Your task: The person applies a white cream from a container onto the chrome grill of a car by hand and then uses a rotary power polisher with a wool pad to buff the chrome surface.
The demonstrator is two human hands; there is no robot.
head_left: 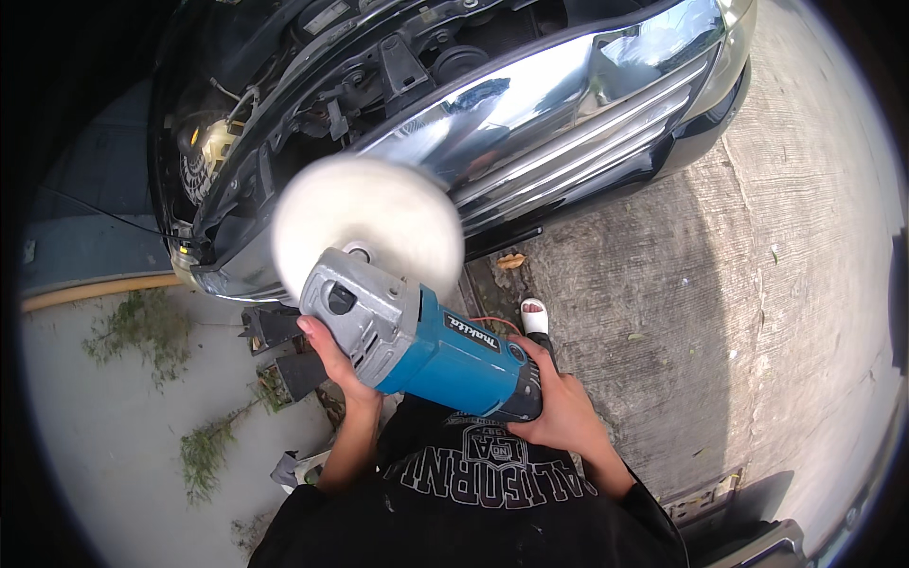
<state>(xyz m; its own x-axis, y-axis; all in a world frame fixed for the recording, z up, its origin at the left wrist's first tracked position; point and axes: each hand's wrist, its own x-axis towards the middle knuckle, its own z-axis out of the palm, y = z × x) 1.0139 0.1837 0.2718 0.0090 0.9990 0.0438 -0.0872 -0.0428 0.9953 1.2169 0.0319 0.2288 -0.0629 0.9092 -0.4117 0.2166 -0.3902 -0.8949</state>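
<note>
While both hands are gripping it, polisher is hovering near car front.
Left hand is clasping grey head; right hand is wrapping blue body; white pad is blurring.

Left hand gripping, right hand clasping (both forearms raised).

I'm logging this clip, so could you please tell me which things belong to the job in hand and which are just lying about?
In use:
- blue polisher, held by left hand and right hand
- white wool pad, blurred
- black car front

Lying about:
- dry leaf
- weeds
- yellow hose
</note>
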